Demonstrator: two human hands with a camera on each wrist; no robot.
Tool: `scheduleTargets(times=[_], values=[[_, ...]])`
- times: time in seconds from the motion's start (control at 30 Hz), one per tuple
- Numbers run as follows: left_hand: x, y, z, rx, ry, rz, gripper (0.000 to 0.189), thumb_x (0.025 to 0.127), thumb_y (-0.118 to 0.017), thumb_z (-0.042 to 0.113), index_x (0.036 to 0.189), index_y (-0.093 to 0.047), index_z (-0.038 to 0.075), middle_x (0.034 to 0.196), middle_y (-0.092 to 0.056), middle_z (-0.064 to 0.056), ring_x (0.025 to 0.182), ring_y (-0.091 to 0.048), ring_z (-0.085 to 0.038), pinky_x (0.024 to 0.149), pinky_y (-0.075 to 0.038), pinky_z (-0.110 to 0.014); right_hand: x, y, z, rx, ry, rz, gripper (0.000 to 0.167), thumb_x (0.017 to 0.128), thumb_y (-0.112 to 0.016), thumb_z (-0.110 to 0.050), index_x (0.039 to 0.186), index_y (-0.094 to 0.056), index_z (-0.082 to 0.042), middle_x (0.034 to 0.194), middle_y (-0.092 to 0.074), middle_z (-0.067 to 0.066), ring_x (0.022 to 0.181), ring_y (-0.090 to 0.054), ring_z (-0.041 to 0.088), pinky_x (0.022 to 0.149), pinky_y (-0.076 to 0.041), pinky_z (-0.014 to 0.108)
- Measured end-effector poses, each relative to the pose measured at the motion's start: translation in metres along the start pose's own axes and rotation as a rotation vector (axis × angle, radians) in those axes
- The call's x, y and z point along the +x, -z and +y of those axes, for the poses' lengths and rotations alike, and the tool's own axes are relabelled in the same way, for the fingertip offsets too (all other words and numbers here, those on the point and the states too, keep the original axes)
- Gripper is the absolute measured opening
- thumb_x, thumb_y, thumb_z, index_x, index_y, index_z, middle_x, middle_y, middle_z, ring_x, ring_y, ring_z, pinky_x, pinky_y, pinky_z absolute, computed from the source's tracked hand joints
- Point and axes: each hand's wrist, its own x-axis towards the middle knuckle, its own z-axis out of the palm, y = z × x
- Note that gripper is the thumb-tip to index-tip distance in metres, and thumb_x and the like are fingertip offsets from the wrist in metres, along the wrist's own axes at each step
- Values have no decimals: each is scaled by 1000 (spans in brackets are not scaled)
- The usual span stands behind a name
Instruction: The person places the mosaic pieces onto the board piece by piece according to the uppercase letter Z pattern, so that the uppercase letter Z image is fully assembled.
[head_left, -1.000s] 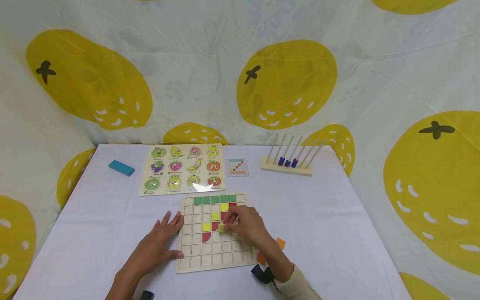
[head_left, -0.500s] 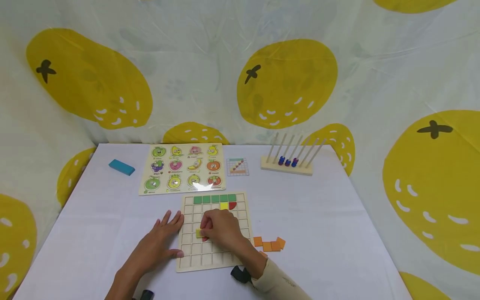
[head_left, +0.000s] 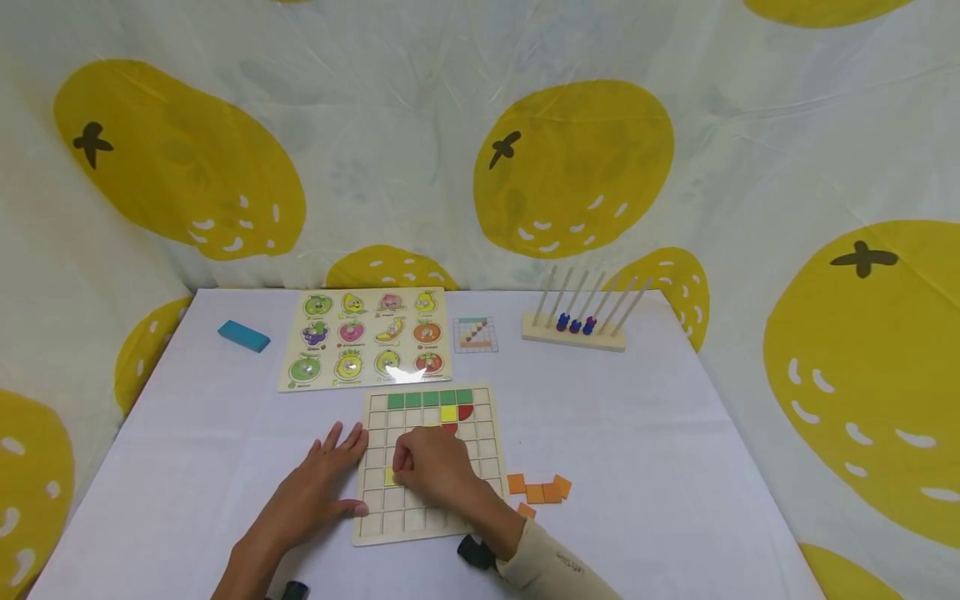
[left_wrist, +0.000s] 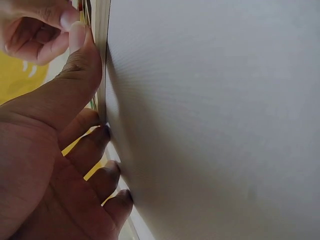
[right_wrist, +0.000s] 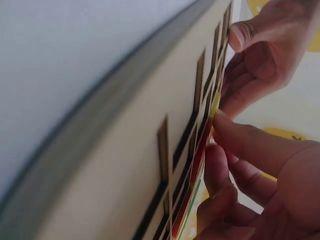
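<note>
A wooden grid board (head_left: 371, 525) lies on the white-covered table. My right hand (head_left: 437, 463) pinches a yellow square tile (head_left: 389, 477) at a cell in the board's left part; the right wrist view has this yellow tile (right_wrist: 215, 104) at the thumb tip. Behind the hand, a row of green tiles (head_left: 431, 400) fills cells along the far side. A yellow tile (head_left: 448, 413) and a red quarter-round tile (head_left: 466, 412) sit just below them. My right hand covers other cells. Fingers spread, my left hand (head_left: 317, 482) rests against the board's left edge.
Several loose orange tiles (head_left: 543, 493) lie right of the board. Farther back are a fruit puzzle board (head_left: 365, 340), a small pattern card (head_left: 476, 335), a wooden peg stand (head_left: 573, 335) with blue and red beads, and a blue block (head_left: 243, 336) at left.
My right hand has carried the yellow tile leftward and slightly nearer across the board, down to a cell. The orange tiles have come into fuller view. My left hand has stayed still.
</note>
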Motion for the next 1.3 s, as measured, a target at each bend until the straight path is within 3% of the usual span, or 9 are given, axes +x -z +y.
scheduleTargets(times=[0.23,0.43,0.7,0.87,1.03,1.3], values=[[-1,0,-1,-7,-2,1,113,69,-97,43,162,-43,10,171,-36,-10,165,-16,-44,131,-21,-66,-8,10,16,114,14,-42,20,85,-89,-17,85,-72,-27,71,-61,-18,71,-56,0,67,-46,19],[-3,1,0,-5,0,8,114,69,-98,43,162,-42,11,171,-35,-9,165,-16,-43,131,-20,-66,-23,31,32,172,16,8,18,84,-91,-15,91,-76,-23,77,-66,-17,74,-58,5,66,-46,20],[-4,1,0,-7,4,17,113,69,-98,41,162,-42,10,171,-35,-9,165,-16,-43,131,-19,-66,-50,59,65,226,-63,58,19,84,-90,-14,97,-77,-18,85,-70,-10,77,-58,15,65,-47,22],[-4,2,1,-7,-2,19,113,69,-98,41,162,-42,10,171,-35,-9,165,-16,-43,131,-19,-66,-69,74,88,216,-124,80,23,81,-91,-10,97,-76,-18,91,-72,-4,73,-55,16,60,-46,23],[-2,2,1,5,7,9,114,69,-98,43,163,-41,12,171,-34,-6,165,-15,-42,132,-18,-64,-85,78,106,171,-199,93,31,75,-95,-11,99,-77,-19,94,-71,-4,79,-55,17,65,-45,23],[-2,1,2,14,13,4,115,69,-98,44,163,-40,13,171,-34,-6,165,-14,-42,131,-19,-64,-93,72,114,32,-235,86,29,72,-97,-14,87,-76,-25,88,-64,-8,80,-53,12,67,-41,25]])
